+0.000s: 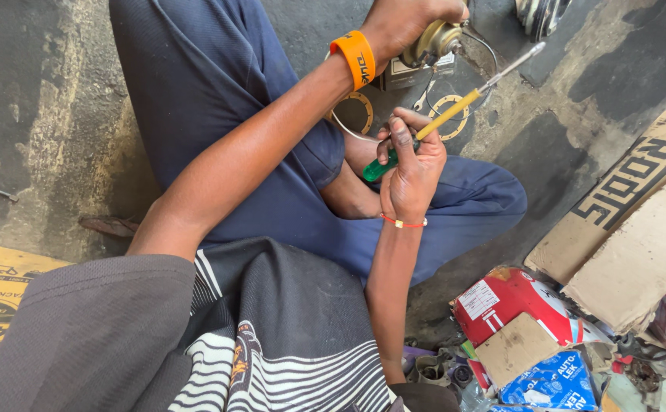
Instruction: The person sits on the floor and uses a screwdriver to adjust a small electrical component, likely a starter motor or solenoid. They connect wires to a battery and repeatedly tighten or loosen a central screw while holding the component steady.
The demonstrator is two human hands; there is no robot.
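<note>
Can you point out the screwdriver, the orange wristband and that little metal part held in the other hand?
screwdriver (449, 114): head view, on its yellow shank.
orange wristband (354, 57): head view, on the band's broad face.
metal part (433, 42): head view, on its rounded brass-coloured body.

screwdriver (455, 107): glossy yellow-green plastic handle, bright bare metal shaft | round part (432, 42) in left hand (405, 23): dull brassy metal | wristband (354, 59): smooth matt orange rubber | floor (43, 114): rough, stained concrete | cardboard (638, 244): matt, scuffed | trousers (218, 91): blue woven cloth
</note>
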